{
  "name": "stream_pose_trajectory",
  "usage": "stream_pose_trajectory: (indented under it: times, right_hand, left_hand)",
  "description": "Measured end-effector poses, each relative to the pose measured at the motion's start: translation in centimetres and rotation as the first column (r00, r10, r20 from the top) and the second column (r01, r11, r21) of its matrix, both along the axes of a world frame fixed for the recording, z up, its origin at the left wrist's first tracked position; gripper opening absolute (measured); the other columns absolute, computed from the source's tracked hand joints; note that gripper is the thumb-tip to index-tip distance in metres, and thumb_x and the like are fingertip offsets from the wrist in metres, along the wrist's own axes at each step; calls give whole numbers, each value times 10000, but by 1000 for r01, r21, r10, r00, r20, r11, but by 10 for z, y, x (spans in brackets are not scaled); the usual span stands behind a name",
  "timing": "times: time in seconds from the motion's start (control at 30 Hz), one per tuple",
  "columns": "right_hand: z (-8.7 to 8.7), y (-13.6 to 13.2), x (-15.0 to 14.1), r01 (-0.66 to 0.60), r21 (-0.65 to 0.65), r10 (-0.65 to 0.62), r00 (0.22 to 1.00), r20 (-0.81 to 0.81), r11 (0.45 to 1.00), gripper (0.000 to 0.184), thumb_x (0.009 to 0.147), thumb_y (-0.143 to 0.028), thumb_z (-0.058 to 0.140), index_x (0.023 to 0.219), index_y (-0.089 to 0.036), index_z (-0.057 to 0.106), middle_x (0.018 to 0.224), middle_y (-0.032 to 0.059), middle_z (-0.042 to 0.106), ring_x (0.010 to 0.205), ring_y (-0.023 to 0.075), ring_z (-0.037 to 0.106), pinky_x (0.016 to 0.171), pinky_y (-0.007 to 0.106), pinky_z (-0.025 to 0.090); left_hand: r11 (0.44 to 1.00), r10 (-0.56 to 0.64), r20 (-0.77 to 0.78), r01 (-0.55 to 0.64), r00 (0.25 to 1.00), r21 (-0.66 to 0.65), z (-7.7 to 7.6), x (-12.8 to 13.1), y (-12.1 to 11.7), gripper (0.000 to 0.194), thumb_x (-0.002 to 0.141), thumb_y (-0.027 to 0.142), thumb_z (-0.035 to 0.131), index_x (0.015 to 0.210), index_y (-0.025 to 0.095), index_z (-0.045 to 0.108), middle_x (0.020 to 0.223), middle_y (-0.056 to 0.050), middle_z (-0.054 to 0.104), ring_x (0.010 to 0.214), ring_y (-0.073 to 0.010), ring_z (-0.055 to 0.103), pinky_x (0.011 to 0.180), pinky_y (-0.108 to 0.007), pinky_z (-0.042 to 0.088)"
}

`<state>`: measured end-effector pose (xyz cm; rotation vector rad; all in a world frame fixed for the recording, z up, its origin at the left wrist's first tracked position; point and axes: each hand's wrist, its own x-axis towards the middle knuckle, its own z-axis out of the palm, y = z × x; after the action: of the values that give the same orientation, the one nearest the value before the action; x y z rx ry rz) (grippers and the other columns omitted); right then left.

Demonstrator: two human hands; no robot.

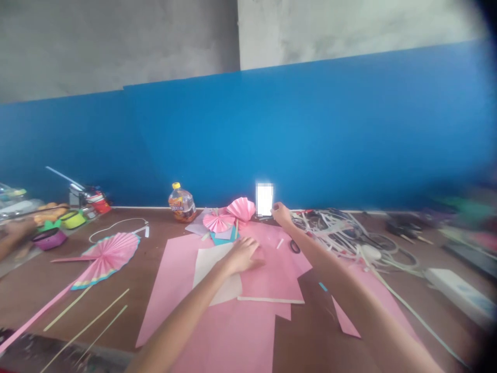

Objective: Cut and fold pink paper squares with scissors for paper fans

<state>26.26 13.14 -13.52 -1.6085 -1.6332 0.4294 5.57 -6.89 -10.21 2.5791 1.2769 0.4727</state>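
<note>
The left hand [243, 256] lay flat and open, fingers spread, pressing down on a pink paper sheet [267, 274] near the middle of the counter [116, 321]. It clamped nothing, and its weight seemed to keep the sheet from sliding. A cream paper sheet [213, 274] lay partly under the pink one, showing beyond the wrist, and a larger pink paper sheet [166, 300] spread beneath both towards the near edge.

The right hand [281, 214] was well apart from the left, stretched out towards the far edge of the counter. It was loosely bent, just beside a glowing white rectangle [264, 199], blurred too much to name. I could not tell whether its fingers held or touched anything. Black-handled scissors [295, 246] lay below that wrist, within easy reach.

Finished-looking pink paper fans [240, 208] were grouped at the far edge beside a plastic bottle [181, 202], set back from the working paper. A larger pink fan with a teal rim [106, 257] lay to the left, with thin sticks [85, 321] near the front edge. White paper strips [337, 233] were heaped to the right, out of the way. Another person's hand [13, 230] showed at the left edge.
</note>
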Motion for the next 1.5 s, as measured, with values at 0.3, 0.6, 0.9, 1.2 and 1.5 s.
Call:
stream_pose_trajectory:
  times: [0.3,0.6,0.9,1.2,1.5]
  right_hand:
    - [14,7,1,34,67,-29,997,-78,997,308,810,-311,476,1034,-162,625,997,84,682,918,193,617,785,260,441]
    - [28,18,-3,-51,85,51,999,0,995,230,752,-311,538,915,-174,624,850,48,651,739,163,547,651,236,378]
    - [45,30,-1,-28,79,30,999,-22,996,352,873,-432,362,688,-187,533,647,20,528,600,136,417,555,239,292]
    - [48,25,2,-64,96,67,997,-27,993,355,874,-424,334,643,-192,471,601,-4,459,593,128,382,538,240,265]
    - [37,25,2,-64,91,63,998,10,994,218,798,-333,435,648,-189,501,574,-22,454,576,116,389,534,228,266]
  left_hand:
    - [988,-12,-61,21,998,151,-19,39,37,571,675,661,653,960,170,593,1055,-105,540,1000,-277,498,875,-407,394]
    - [998,9,175,-19,985,55,-28,34,39,350,708,457,695,860,190,528,955,-49,587,922,-221,525,845,-359,395]
    - [998,54,312,-46,948,-33,-28,29,40,135,880,308,470,891,208,560,884,-30,620,863,-175,564,813,-302,426]
    - [997,68,335,-51,940,-61,-29,28,38,313,904,301,429,1191,238,537,994,-60,633,954,-201,588,888,-342,446]
    - [998,59,335,-51,940,-35,-26,29,35,322,861,270,480,1173,230,545,1002,-52,644,968,-197,592,912,-334,443]
